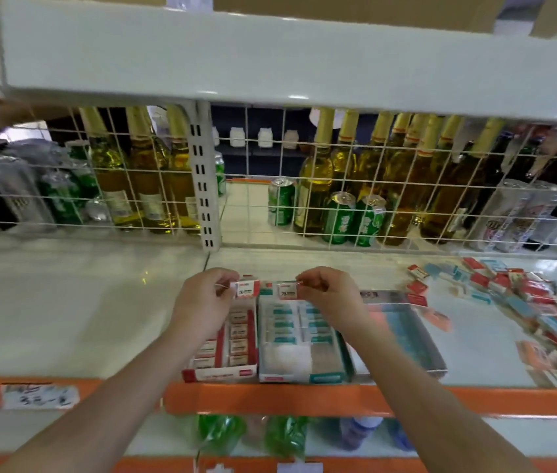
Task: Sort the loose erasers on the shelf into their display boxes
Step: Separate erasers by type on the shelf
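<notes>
Orange edging (270, 399) runs along the shelf front, and just behind it sit a red display box (225, 339) and, touching its right side, a teal display box (301, 339), both holding rows of erasers. Over the red box's far end the left hand (207, 295) pinches a red-labelled eraser (246, 290); the right hand (328, 290) pinches another eraser (287, 291) over the teal box. Loose erasers (522, 295) lie scattered well right of the boxes. Bottles (372, 175) stand behind the wire grid.

place: shop | shelving (270, 399) with price tag (39, 397) (handwritten, blurred) | probably beer bottles (314, 186) behind wire grid
</notes>
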Demonstrator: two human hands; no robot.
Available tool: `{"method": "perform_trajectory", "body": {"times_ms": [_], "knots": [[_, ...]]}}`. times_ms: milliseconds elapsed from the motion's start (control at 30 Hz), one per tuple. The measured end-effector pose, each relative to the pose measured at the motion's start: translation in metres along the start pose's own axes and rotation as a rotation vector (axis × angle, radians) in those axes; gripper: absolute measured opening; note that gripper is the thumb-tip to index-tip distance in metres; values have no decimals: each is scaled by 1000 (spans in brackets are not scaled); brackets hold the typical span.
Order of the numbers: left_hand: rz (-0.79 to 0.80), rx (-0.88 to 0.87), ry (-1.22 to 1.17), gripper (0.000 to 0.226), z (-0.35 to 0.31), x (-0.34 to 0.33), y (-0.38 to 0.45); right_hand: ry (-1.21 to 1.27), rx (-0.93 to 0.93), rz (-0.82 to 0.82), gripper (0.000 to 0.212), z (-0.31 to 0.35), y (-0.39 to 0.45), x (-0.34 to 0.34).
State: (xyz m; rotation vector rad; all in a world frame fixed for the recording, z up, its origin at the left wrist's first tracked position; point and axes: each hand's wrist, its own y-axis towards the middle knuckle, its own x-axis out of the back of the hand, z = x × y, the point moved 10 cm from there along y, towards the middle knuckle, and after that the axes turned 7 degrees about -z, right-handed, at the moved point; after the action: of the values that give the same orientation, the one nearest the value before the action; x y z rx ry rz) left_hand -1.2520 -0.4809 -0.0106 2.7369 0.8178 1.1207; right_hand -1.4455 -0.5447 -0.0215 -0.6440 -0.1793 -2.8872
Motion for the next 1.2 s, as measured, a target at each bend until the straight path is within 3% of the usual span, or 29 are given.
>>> {"method": "perform_trajectory", "body": {"times_ms": [367, 667, 967, 1200], "knots": [[125, -95, 257, 27, 31, -3, 10, -342, 70, -2, 18, 29, 10, -64], [164, -157, 441, 32, 34, -10, 22, -480, 70, -8, 22, 33, 14, -89], [163, -193, 472, 27, 36, -11, 34, -682, 165, 0, 18, 37, 18, -102], [109, -152, 363, 22, 42, -1, 46, -736, 199, 25, 16, 33, 21, -100]]}}
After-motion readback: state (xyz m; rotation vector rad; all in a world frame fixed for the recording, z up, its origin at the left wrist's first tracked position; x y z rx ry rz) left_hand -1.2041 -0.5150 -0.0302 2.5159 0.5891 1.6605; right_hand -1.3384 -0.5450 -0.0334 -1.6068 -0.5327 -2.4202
